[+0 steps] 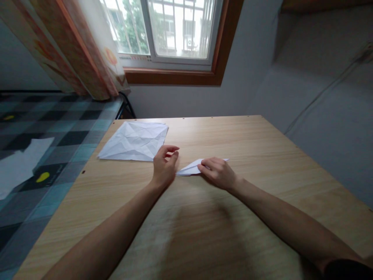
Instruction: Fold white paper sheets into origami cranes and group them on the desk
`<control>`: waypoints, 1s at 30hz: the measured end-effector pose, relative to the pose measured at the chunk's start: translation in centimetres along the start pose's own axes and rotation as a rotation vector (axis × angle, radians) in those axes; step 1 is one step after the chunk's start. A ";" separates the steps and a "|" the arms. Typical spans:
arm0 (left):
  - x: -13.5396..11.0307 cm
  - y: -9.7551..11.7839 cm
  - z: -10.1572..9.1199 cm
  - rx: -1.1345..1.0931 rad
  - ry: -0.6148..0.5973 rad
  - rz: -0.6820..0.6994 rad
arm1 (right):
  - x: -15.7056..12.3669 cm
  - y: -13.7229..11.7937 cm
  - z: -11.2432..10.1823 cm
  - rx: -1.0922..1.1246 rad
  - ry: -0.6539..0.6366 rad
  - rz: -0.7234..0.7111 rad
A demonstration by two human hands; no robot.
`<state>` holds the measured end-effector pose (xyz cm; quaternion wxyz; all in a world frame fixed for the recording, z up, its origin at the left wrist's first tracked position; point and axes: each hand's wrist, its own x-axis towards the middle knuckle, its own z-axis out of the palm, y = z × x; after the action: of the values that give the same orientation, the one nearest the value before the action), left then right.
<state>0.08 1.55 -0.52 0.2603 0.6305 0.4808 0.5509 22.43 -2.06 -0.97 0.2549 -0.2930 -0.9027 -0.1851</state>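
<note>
A small folded white paper (190, 168), narrowing to a point at each end, lies on the wooden table. My right hand (218, 171) is closed on its middle and right part, and a thin tip sticks out beyond the fingers. Just left of the paper's left tip is my left hand (165, 161), raised a little, its fingers curled with a gap between thumb and forefinger and nothing visible in them. Behind it, a creased white paper sheet (135, 140) lies flat; its near right corner reaches my left hand in this view.
The pale wooden table (262, 217) has its far edge near the wall below a barred window (180, 27). To the left, a checked bedspread (70, 138) holds loose white papers (20, 167). A curtain (84, 46) hangs at the far left. A cable (320, 93) runs along the right wall.
</note>
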 end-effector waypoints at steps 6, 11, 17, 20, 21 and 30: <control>-0.8 1.0 -0.7 0.181 -0.232 0.447 | 0.4 -1.3 0.3 0.129 -0.200 0.161; -2.0 1.3 0.0 0.345 -0.654 0.661 | 0.0 -1.2 0.4 0.426 -0.098 0.181; -1.7 1.0 -0.1 0.374 -0.750 0.594 | -0.7 0.1 0.8 0.618 -0.050 0.187; -1.6 1.2 -0.1 0.443 -0.756 0.620 | -0.8 0.2 0.7 0.636 -0.015 0.190; -1.7 1.2 -0.1 0.465 -0.743 0.613 | -0.7 0.2 0.6 0.629 -0.012 0.204; -1.7 1.5 0.1 0.536 -0.718 0.583 | -0.2 -0.6 0.8 0.504 -0.018 0.437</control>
<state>0.77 -0.53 -0.03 0.0746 0.9311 0.2902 0.2079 21.93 -2.17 -1.79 0.3451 -0.4089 -0.8382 0.1057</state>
